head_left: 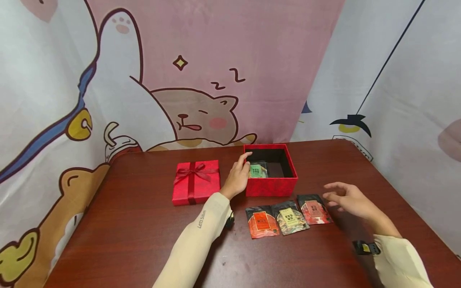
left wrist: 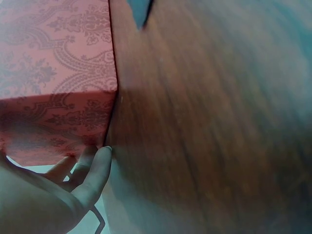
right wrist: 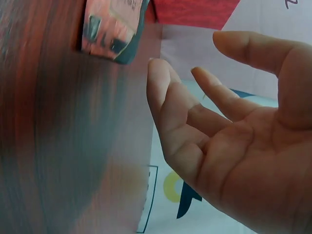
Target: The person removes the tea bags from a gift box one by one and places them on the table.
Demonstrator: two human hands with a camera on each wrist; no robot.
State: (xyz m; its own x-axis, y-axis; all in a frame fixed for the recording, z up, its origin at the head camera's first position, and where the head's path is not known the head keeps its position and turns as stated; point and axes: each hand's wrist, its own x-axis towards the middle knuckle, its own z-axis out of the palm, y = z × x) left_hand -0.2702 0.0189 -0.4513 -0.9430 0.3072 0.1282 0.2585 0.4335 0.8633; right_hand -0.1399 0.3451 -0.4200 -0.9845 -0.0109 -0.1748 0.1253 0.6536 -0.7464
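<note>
A red box [head_left: 271, 187] with a black inside stands uncovered in the head view, a green-labelled packet [head_left: 256, 171] lying at its left inside. My left hand [head_left: 237, 176] rests against the box's left wall, one fingertip at the rim; its fingers [left wrist: 92, 175] touch the patterned side in the left wrist view. Right of the packets hovers my right hand [head_left: 351, 200], fingers loosely bent and holding nothing. Closest to it is a pink-labelled packet [head_left: 314, 209], also seen in the right wrist view. Beside that lie a yellow-labelled packet [head_left: 289, 217] and an orange-labelled packet [head_left: 262, 222].
A red lid [head_left: 196, 182] with a dark red ribbon bow lies left of the box. Everything stands on a brown wooden table [head_left: 144, 240]. Behind it hangs a cartoon-printed cloth [head_left: 273, 72], close to the table's back edge.
</note>
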